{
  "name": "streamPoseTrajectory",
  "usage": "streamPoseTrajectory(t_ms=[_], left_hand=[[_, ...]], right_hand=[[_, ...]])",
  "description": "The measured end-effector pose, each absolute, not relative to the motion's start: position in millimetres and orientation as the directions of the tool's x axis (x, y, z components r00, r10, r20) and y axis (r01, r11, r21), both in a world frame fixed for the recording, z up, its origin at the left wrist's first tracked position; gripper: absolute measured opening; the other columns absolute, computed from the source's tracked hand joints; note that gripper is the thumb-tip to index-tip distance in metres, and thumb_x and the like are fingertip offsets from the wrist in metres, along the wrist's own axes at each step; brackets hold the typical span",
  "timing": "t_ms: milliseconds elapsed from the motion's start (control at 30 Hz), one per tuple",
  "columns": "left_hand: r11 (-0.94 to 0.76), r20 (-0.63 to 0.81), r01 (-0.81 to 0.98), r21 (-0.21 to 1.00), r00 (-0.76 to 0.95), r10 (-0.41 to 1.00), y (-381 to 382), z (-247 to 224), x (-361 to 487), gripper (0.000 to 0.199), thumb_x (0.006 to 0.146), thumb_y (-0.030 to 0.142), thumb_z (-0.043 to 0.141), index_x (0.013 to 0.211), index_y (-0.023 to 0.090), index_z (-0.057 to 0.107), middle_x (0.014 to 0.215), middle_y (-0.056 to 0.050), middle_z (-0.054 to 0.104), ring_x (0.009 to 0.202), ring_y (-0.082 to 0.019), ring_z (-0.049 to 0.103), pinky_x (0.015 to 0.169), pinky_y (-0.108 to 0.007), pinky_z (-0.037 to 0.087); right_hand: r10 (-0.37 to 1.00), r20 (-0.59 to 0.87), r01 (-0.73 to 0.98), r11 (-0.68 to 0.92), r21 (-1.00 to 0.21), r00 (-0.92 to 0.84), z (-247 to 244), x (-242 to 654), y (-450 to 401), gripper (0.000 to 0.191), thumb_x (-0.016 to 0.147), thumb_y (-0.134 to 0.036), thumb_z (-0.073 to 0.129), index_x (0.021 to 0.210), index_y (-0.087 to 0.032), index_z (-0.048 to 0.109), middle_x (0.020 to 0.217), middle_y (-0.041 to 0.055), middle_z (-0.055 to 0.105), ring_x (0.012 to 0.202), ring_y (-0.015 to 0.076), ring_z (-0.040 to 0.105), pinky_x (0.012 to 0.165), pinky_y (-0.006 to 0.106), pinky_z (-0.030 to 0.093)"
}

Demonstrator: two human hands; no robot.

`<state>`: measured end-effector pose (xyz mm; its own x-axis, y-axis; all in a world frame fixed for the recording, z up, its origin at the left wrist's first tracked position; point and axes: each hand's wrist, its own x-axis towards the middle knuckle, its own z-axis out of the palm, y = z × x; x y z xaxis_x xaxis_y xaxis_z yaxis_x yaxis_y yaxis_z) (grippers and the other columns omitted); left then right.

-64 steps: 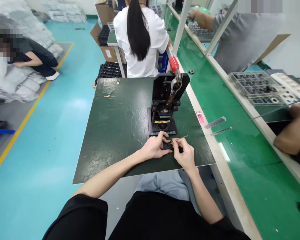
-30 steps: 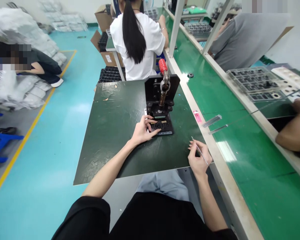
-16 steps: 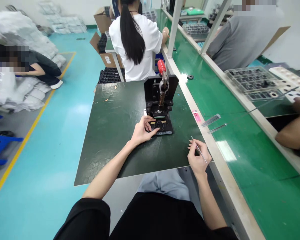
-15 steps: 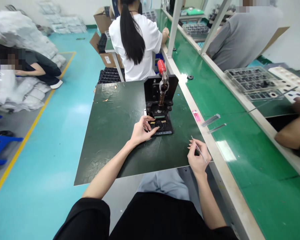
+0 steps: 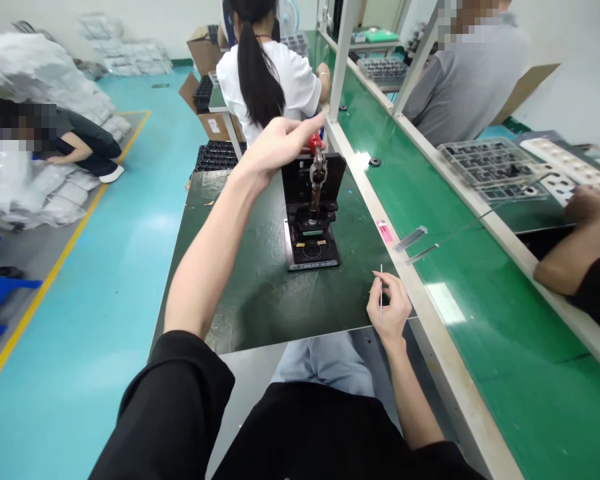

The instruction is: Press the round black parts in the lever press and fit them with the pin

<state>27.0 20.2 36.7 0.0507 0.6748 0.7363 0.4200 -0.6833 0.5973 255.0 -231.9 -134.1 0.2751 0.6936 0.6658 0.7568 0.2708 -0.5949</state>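
Note:
My left hand (image 5: 280,147) is raised at the top of a black toggle press (image 5: 313,193), its fingers around the red handle (image 5: 315,141). Below, the press base (image 5: 313,252) holds a dark round part (image 5: 311,249) between two small yellowish strips. Near the right front corner of the dark green table (image 5: 240,293), my right hand (image 5: 390,307) pinches a thin metal rod (image 5: 381,293), which points upward.
On the green conveyor (image 5: 395,193) to the right lie metal strips (image 5: 411,239) and a black ring (image 5: 375,162). A pink item (image 5: 384,231) sits on its pale rail. People work ahead, at left and across the conveyor, near a clear tray (image 5: 485,160).
My left hand has left the press base and risen to the red handle. My right hand still has the rod, now turned more upright. The view has shifted slightly.

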Motion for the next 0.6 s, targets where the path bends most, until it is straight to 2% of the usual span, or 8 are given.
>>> streamPoseTrajectory(t_ms=[100,167,200,300,433,600], left_hand=[[-0.743,0.718,0.393,0.542,0.244,0.653,-12.9,54.3,41.6,0.035,0.099,0.048,0.063,0.118,0.02,0.063,0.094,-0.006,0.072,0.093,-0.025,0.077,0.085,-0.045,0.066],[-0.793,0.781,0.376,0.478,0.232,0.581,-50.5,54.8,47.1,0.032,0.103,0.044,0.056,0.13,0.027,0.057,0.107,-0.004,0.072,0.105,-0.024,0.076,0.093,-0.045,0.065],[-0.816,0.814,0.369,0.444,0.214,0.54,-68.1,50.9,48.6,0.028,0.105,0.041,0.052,0.13,0.028,0.056,0.112,-0.003,0.071,0.108,-0.023,0.075,0.096,-0.044,0.065],[-0.861,0.853,0.357,0.363,0.245,0.461,-101.0,28.2,47.8,0.02,0.107,0.038,0.048,0.115,0.027,0.062,0.108,-0.004,0.073,0.111,-0.022,0.074,0.1,-0.044,0.064],[-0.86,0.812,0.356,0.366,0.329,0.482,-102.4,-2.6,39.0,0.028,0.106,0.046,0.049,0.102,0.025,0.067,0.098,-0.002,0.074,0.113,-0.025,0.074,0.107,-0.057,0.06],[-0.889,0.818,0.301,0.346,0.368,0.443,-95.1,-20.0,32.0,0.036,0.104,0.053,0.053,0.096,0.022,0.069,0.096,-0.002,0.075,0.118,-0.025,0.073,0.113,-0.058,0.055]], right_hand=[[0.701,0.651,0.74,0.265,-0.618,0.291,-133.9,254.5,-232.3,0.023,0.103,-0.023,0.051,0.107,-0.016,0.072,0.101,0.0137,0.072,0.084,0.0194,0.073,0.064,0.029,0.062],[0.705,0.645,0.741,0.257,-0.62,0.294,-133.6,254.2,-232.9,0.022,0.103,-0.022,0.051,0.107,-0.016,0.072,0.1,0.0132,0.072,0.081,0.0184,0.072,0.064,0.028,0.061],[0.706,0.645,0.745,0.255,-0.616,0.292,-133.4,254.1,-233.2,0.022,0.102,-0.022,0.051,0.106,-0.016,0.072,0.1,0.013,0.072,0.08,0.0178,0.071,0.065,0.028,0.061],[0.707,0.649,0.755,0.254,-0.605,0.282,-133.1,254.2,-233.8,0.022,0.102,-0.021,0.051,0.106,-0.016,0.072,0.099,0.0127,0.072,0.079,0.0176,0.07,0.065,0.029,0.061],[0.706,0.648,0.756,0.25,-0.605,0.286,-133.7,254.2,-234.1,0.023,0.102,-0.025,0.052,0.109,-0.016,0.072,0.102,0.0134,0.071,0.084,0.0191,0.07,0.066,0.03,0.062],[0.685,0.658,0.761,0.235,-0.605,0.312,-135.0,253.2,-233.3,0.022,0.102,-0.028,0.054,0.11,-0.017,0.072,0.101,0.0128,0.072,0.084,0.0189,0.071,0.066,0.031,0.063]])
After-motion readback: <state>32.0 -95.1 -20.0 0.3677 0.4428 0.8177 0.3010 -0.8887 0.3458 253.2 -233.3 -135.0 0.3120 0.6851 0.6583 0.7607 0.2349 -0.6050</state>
